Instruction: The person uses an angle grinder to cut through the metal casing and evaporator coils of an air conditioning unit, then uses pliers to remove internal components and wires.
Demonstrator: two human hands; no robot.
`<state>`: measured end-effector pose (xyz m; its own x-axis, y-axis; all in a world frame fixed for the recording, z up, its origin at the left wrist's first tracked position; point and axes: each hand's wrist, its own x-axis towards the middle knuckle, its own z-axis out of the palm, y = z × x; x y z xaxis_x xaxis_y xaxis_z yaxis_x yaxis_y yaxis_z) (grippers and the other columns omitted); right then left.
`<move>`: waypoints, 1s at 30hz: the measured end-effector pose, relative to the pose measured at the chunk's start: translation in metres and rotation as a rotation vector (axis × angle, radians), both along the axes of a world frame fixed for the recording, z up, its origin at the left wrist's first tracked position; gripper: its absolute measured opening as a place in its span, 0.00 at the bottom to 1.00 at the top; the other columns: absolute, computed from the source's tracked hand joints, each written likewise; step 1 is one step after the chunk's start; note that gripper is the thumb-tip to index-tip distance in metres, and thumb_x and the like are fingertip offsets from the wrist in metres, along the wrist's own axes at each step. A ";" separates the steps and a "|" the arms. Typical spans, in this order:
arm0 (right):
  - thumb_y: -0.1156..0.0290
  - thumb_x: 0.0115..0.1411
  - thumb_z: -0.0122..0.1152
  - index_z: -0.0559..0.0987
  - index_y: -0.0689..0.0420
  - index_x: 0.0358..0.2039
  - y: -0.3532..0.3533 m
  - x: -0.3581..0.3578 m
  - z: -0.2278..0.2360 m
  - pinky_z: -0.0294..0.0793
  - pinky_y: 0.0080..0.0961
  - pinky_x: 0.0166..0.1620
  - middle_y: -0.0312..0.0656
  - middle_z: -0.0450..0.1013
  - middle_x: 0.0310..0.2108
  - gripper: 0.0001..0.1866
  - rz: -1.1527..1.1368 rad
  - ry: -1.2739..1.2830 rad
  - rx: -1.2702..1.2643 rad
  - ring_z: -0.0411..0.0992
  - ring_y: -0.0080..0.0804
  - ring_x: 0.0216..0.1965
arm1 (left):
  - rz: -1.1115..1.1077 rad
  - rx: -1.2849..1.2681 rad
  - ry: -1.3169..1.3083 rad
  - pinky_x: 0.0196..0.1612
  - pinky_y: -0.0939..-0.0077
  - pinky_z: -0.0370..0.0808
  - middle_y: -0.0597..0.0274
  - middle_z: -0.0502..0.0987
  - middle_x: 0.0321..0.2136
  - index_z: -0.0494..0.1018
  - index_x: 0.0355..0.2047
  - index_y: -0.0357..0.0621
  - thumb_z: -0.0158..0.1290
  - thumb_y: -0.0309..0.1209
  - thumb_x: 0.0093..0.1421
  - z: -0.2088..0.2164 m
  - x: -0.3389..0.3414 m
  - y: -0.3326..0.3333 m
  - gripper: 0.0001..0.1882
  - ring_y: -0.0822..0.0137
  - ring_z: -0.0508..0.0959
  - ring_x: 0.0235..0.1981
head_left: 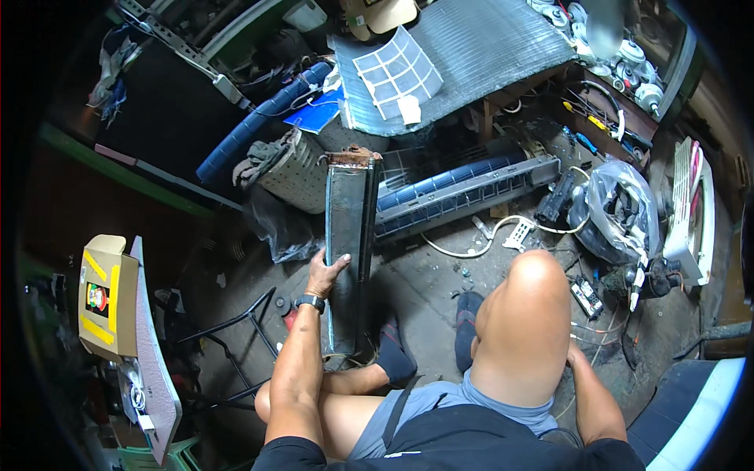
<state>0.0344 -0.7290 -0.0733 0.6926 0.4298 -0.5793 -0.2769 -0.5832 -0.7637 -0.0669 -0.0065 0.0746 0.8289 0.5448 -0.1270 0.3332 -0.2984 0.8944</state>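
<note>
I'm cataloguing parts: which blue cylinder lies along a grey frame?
The right cylinder, beside the upright panel; the left cylinder, near the perforated basket, has none.

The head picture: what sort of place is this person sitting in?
Probably a repair workshop, perhaps for air conditioners. The left hand holds a long, dark rectangular metal block with a rusty top; beyond it are a white gridded mesh filter and a long blue ribbed cylinder.

From close above, a head-worn fisheye looks down over the lap [444,397]
</note>
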 end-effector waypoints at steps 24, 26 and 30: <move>0.43 0.61 0.69 0.82 0.59 0.63 0.027 0.000 -0.014 0.75 0.45 0.66 0.66 0.77 0.64 0.38 0.018 0.136 -0.190 0.75 0.62 0.68 | 0.155 -0.440 -0.313 0.61 0.60 0.78 0.58 0.85 0.55 0.78 0.63 0.37 0.55 0.65 0.71 0.055 -0.020 0.064 0.41 0.59 0.84 0.54; 0.44 0.59 0.70 0.82 0.58 0.63 0.015 0.008 -0.016 0.75 0.45 0.66 0.65 0.77 0.65 0.39 0.041 0.154 -0.228 0.74 0.61 0.69 | 0.136 -0.475 -0.363 0.62 0.60 0.78 0.58 0.85 0.55 0.78 0.63 0.37 0.55 0.65 0.71 0.048 -0.006 0.059 0.41 0.59 0.84 0.55; 0.43 0.59 0.71 0.82 0.60 0.64 -0.024 0.013 -0.051 0.76 0.44 0.66 0.65 0.77 0.64 0.40 -0.014 0.057 -0.153 0.75 0.59 0.69 | 0.066 -0.592 -0.422 0.65 0.56 0.78 0.57 0.83 0.60 0.75 0.68 0.41 0.58 0.67 0.69 0.029 0.016 0.061 0.44 0.57 0.82 0.59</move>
